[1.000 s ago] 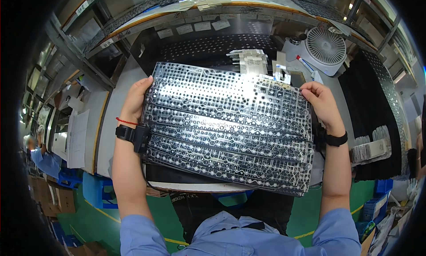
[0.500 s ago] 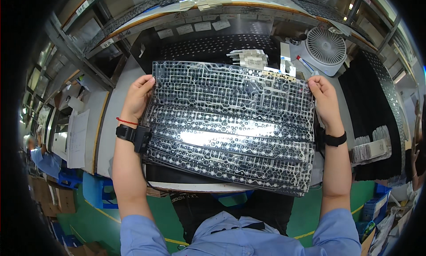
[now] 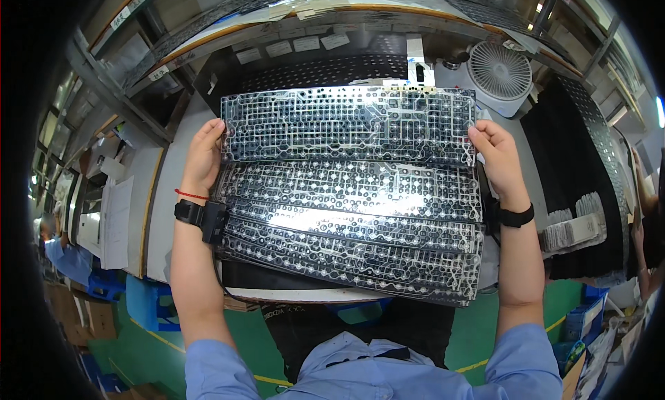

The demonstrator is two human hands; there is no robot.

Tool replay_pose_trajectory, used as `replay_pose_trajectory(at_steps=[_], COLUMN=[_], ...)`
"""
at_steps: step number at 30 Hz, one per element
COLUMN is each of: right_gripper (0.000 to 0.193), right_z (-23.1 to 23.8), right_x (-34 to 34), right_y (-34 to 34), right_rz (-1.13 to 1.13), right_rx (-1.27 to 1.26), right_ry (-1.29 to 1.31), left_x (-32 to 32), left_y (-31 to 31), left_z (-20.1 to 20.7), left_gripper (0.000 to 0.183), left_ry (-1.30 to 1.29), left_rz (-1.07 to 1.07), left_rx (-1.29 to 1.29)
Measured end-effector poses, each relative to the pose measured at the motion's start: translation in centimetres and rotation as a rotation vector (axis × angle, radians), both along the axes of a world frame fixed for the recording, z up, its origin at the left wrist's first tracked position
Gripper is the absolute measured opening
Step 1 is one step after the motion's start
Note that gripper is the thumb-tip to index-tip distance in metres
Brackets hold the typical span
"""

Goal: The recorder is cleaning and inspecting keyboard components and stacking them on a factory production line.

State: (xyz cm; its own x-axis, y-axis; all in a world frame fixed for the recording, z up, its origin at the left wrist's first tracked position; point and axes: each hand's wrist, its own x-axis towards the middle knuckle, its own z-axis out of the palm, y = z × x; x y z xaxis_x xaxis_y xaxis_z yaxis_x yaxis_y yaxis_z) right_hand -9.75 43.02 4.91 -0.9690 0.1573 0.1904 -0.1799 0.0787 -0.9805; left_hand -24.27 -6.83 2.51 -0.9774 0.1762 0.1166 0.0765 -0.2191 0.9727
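Observation:
A clear flexible keyboard membrane sheet [image 3: 332,126], printed with silvery circuit lines and dots, stretches between my two hands. My left hand [image 3: 205,150] pinches its left edge between thumb and fingers. At the opposite end my right hand [image 3: 496,154] grips the right edge the same way. Nearer to me lies a fanned stack of similar membrane sheets [image 3: 346,185], overlapping in rows, with bright glare across the middle. A pale connector tail [image 3: 418,60] with a dark mark sticks up behind the held sheet's far edge.
A white fan [image 3: 500,71] stands at the back right. Black cloth [image 3: 561,150] covers the right side, with bundled pale strips [image 3: 578,227] on it. Metal shelving [image 3: 114,88] rises at the left, and a perforated dark panel [image 3: 305,74] runs along the back.
The held membrane sheet has moved away from me and now stands apart from the rows below it. Both hands have gone with it, still gripping its ends.

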Motion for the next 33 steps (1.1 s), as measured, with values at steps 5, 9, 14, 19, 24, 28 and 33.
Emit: replay_pose_trajectory(at_steps=[5,9,14,19,24,28,33], right_gripper=[0.017,0.016,0.014,0.023,0.036,0.034,0.037], right_z=[-0.1,-0.1,-0.5,0.7,0.7,1.3,1.1], right_x=[-0.2,-0.2,-0.3,0.4,0.9,1.2,1.7], right_y=[0.7,0.9,1.3,-0.1,0.0,0.0,-0.1], right_rz=[-0.061,-0.032,0.003,0.107,0.242,0.393,0.447], right_rx=[0.061,0.058,-0.036,-0.256,-0.196,-0.136,0.136], right_ry=[0.05,0.041,0.078,0.05,0.056,-0.095,-0.139], left_x=[-0.3,0.3,0.1,0.6,1.2,3.3,11.1], left_y=[-0.7,-0.2,-0.1,0.2,-1.6,-1.2,7.4], left_z=[0.0,0.5,0.2,0.5,2.7,7.2,11.6], left_gripper=[0.017,0.018,0.019,0.02,0.025,0.031,0.04], left_ry=[0.034,0.003,0.007,0.014,0.077,0.23,0.379], left_rz=[-0.02,-0.031,-0.046,-0.065,-0.046,0.211,-0.198], left_rx=[0.005,-0.022,-0.014,-0.023,-0.181,-0.582,-0.793])
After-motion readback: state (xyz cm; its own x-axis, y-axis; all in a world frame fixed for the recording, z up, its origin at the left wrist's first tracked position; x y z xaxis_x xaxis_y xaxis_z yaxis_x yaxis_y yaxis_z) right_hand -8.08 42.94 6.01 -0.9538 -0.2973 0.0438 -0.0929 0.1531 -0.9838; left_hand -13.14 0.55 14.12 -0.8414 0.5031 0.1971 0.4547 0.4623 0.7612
